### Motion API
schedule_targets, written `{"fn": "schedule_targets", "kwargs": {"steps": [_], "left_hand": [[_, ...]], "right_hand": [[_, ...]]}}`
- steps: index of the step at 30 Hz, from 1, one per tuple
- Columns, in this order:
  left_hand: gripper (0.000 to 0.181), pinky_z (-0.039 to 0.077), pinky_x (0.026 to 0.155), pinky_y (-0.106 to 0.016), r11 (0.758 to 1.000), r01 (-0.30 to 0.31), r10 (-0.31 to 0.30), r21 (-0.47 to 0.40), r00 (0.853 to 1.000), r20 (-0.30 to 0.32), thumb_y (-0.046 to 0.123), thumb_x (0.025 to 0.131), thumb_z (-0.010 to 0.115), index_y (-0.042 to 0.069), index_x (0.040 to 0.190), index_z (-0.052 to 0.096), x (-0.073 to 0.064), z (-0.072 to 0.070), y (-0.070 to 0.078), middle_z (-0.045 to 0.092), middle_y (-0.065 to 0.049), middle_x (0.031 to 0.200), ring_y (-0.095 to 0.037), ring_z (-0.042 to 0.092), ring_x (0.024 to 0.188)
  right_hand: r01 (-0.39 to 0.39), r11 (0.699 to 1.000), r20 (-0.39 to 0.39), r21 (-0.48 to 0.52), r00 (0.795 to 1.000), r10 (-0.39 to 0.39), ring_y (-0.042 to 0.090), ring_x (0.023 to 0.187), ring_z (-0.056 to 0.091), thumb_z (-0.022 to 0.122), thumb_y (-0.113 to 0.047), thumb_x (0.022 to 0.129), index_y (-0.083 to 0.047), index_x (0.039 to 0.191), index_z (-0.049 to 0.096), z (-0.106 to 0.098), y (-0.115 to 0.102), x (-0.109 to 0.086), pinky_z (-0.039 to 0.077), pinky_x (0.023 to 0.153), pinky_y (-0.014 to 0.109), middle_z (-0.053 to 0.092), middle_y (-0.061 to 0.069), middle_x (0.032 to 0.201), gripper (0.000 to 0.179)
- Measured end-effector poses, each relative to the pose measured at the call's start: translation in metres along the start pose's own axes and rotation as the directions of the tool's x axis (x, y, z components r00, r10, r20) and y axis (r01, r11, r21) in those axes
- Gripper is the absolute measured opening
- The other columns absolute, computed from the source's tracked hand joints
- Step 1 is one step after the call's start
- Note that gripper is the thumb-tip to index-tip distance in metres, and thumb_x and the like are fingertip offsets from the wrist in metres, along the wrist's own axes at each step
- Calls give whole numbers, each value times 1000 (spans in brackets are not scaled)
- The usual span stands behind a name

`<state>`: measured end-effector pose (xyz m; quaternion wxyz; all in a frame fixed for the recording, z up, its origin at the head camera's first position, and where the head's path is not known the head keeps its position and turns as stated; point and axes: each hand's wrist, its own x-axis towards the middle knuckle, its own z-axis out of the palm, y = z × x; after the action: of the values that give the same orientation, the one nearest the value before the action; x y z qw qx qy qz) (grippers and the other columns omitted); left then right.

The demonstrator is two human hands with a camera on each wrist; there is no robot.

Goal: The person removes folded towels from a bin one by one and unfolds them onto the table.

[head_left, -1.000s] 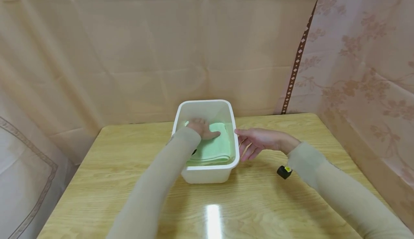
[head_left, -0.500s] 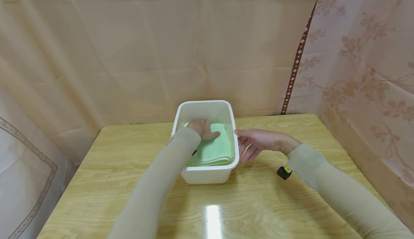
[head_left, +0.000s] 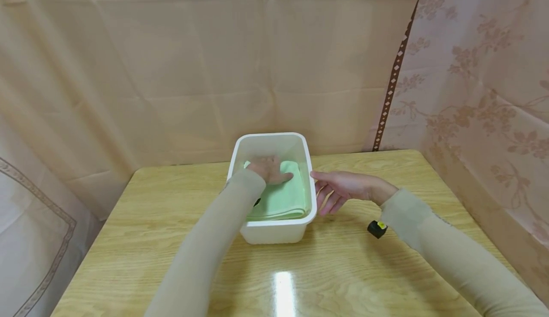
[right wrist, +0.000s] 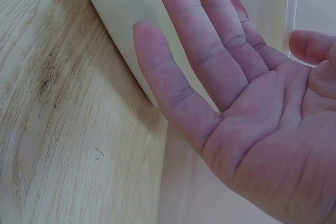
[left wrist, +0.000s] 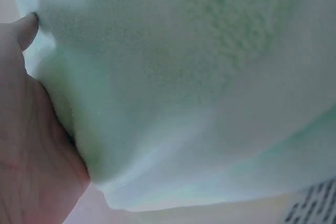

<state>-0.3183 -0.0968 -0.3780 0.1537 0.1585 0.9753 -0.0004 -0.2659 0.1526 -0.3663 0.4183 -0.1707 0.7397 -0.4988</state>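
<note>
Inside a white plastic bin point(head_left: 274, 233) lies a folded pale green towel point(head_left: 285, 195). My left hand point(head_left: 267, 169) reaches into the bin and rests on the towel, thumb stretched to the right across it. The fingers look foreshortened toward the far end of the bin. From the left wrist, the towel point(left wrist: 157, 66) fills most of the view, with the thumb against it and the other fingers hidden. Outside the bin's right wall is my right hand point(head_left: 343, 188), its thumb tip at the rim. Its loosely extended fingers point(right wrist: 210, 51) stand by the outer wall.
A wooden table point(head_left: 171, 212) carries the bin, near its back edge. Beige curtains point(head_left: 193, 69) hang behind it, with a flowered curtain point(head_left: 480, 93) at the right. A small black device point(head_left: 377, 229) with a yellow mark shows beside the right sleeve.
Almost nothing differs. The left hand shifts only very slightly on the towel; the bin and right hand stay where they were.
</note>
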Motion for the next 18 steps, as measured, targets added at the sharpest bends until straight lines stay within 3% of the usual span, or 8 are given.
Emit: {"fn": "schedule_targets", "kwargs": {"steps": [4,9,13,18], "left_hand": [[81,34,112,-42,999,-23,24,48,999,-28,71,99,36,2,142,43,14,9,-5,51,-17,138,-31,47,133],[85,32,112,-46,992,-45,55,122,995,-82,76,96,33,4,141,42,32,19,-12,49,-17,139,-32,42,135],[85,32,111,-47,991,-46,60,129,992,-112,76,96,35,3,140,42,34,20,-13,49,-18,140,-33,42,136],[82,33,110,-46,989,-45,62,138,991,-115,74,98,32,4,140,43,25,15,-11,48,-18,140,-32,42,135]], "right_hand": [[-4,1000,0,-2,1000,4,36,93,73,31,-63,105,5,124,59,0,0,0,52,91,59,72,16,106,76],[-10,1000,-8,-2,1000,10,37,93,73,32,-64,104,4,125,59,2,-1,0,52,91,59,72,17,107,76],[-7,1000,-9,-5,1000,7,37,93,73,32,-64,104,6,125,58,3,-2,0,53,91,58,72,18,107,78],[-12,1000,0,-6,1000,12,36,93,73,29,-64,105,6,127,57,3,-2,0,53,91,58,72,16,107,78]]}}
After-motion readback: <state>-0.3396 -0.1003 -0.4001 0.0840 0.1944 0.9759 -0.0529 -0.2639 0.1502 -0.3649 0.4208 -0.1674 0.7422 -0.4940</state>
